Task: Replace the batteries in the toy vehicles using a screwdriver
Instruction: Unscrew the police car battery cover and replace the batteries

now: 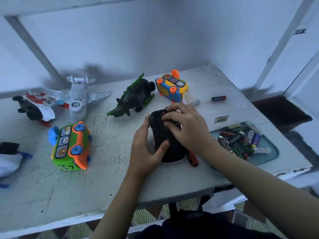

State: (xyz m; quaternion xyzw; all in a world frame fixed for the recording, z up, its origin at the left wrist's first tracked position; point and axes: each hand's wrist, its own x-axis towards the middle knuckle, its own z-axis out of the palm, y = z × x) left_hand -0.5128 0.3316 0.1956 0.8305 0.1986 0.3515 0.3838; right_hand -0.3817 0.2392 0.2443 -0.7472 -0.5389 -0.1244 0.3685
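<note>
Counter (110,138) is chalky off-white with dark specks. The toys are loud: a lime-green bus (69,147) with orange underside and blue wheels, a yellow-and-blue bus (172,87) with orange wheels, a plain white plane (77,99), a red-white-black one (36,106), a green-and-black vehicle (133,99) and a black car (170,152) with a white edge. Screwdriver (193,159) handle is orange and black, the tray (269,158) is teal, the batteries (240,142) are mostly black, red and green, and the floor tiles (143,218) have a pale fan pattern.

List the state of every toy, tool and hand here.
Black toy car: upside down, held by both hands.
Left hand: grips car's side.
Right hand: fingers curled on car's underside.
Orange-handled screwdriver: lying unused beside car.
Green-and-orange toy bus: on its side.
Yellow-and-blue toy bus: tipped over.
White toy plane: belly up.
Teal plastic tray: holds batteries.
</note>
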